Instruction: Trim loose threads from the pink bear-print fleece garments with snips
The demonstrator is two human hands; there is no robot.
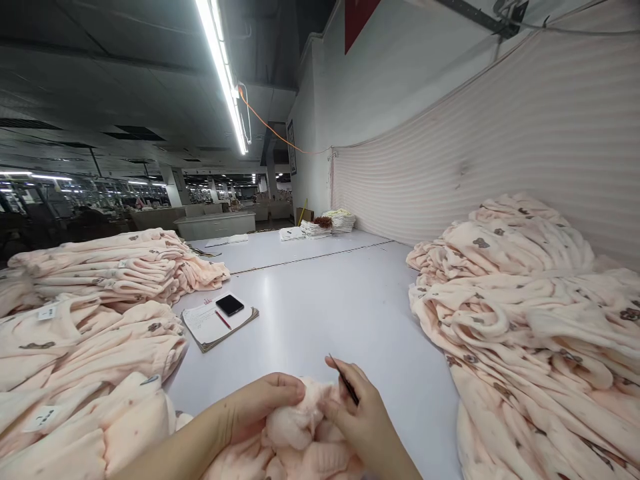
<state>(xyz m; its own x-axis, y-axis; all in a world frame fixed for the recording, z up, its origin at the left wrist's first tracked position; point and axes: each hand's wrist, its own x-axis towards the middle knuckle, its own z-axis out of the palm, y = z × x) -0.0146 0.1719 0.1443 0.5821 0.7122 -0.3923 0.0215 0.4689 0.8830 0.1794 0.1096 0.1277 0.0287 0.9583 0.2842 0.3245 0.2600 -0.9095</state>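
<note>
Nearest, at 6 o'clock, the soft pink cloth (pixel 295 433) is bunched up under and between the 2 hands. The left hand (pixel 267 400) has its grip closed on the cloth's top edge, thumb and finger pinched. The right hand (pixel 369 417) is closed too. It pinches the other side of the cloth and also holds a thin dark tool (pixel 349 387). Both hands touch the cloth, so neither is nearer.

From the right grip, the bunched cloth lies toward 8 o'clock. The tool's long line runs from 5 o'clock up to 11 o'clock. Its thin tip points to 11 o'clock, up and away from the cloth, so that tip would have to swing round to meet it. I cannot tell if the tool is open or closed.

Past the hands, on the counter (pixel 320 293), a paper pad (pixel 203 325) sits at 10 o'clock with a black phone (pixel 230 305) and a red pen (pixel 223 320) on top. Big pink piles lie at 9 to 10 o'clock (pixel 125 267) and 2 to 3 o'clock (pixel 525 320). Farthest on the counter, at 12 o'clock, are small white stacks (pixel 316 230).
</note>
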